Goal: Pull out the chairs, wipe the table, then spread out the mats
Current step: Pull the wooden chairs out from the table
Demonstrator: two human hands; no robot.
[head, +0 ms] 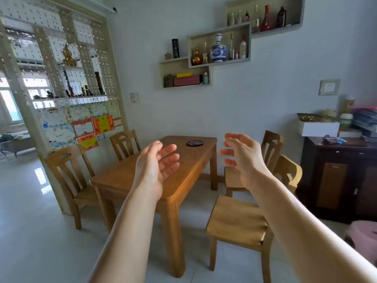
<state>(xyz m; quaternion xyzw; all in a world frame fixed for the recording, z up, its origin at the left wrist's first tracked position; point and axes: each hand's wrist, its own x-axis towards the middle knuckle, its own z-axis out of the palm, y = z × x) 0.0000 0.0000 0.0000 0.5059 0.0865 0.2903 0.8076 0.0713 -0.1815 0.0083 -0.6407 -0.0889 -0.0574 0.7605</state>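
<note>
A wooden dining table [122, 176] stands in the middle of the room, its far end against the wall. A small stack of dark round mats [194, 143] lies near that far end. Two wooden chairs sit on its left side, the near one [67, 176] and the far one [124, 144]. Two more are on the right, the near one [236, 221] angled away from the table and the far one [272, 146] beside it. My left hand [157, 162] and my right hand [240, 154] are raised in front of me above the table, fingers apart, holding nothing.
A lattice partition [61, 78] with shelves and pinned papers stands behind the left chairs. A dark cabinet [336, 176] piled with boxes and books is at the right. A pink stool [363, 233] sits low at the right edge. Wall shelves [219, 50] hold bottles and a vase.
</note>
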